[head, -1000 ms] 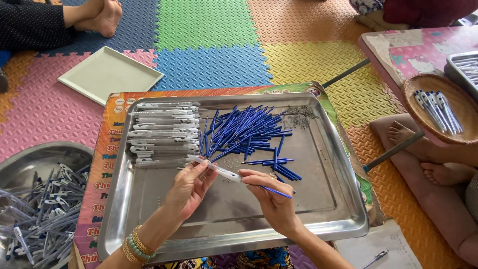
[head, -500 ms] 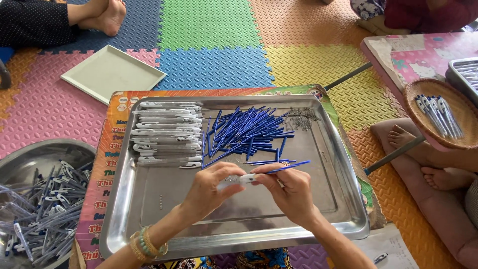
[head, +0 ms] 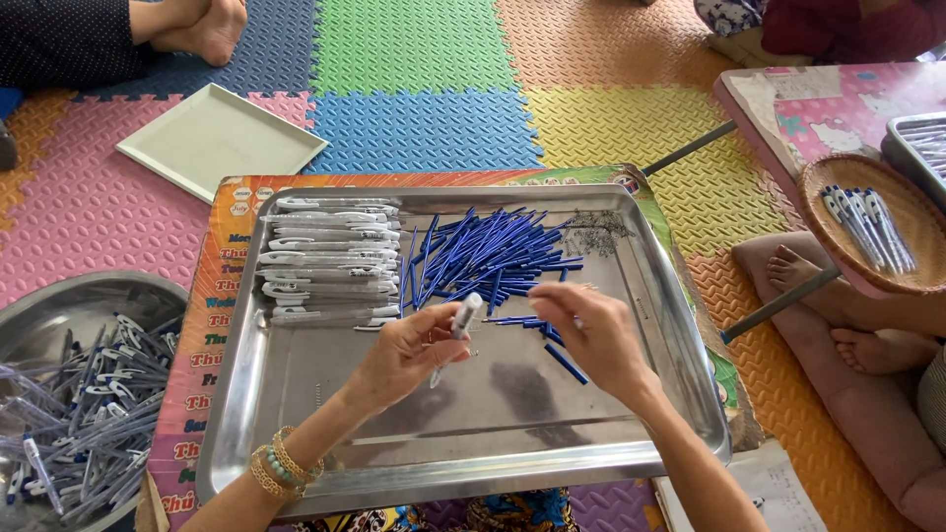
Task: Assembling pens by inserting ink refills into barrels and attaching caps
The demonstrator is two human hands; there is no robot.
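Fingers of the left hand point(head: 409, 350) pinch a clear pen barrel point(head: 463, 317) over the steel tray point(head: 493, 463); the right hand point(head: 586, 335) beside it has fingertips closed, seemingly on something too small to make out. Beyond lie loose blue refills point(head: 493, 256) and a row of white barrels point(head: 330, 261), so plenty looks left, though finished pens fill the bowl point(head: 59, 296) at left.

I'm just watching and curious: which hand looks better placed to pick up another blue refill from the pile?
Probably the right hand: it hovers at the edge of the blue refills and looks free. The left hand already grips a clear pen barrel, nearer the stacked white barrels on the steel tray.
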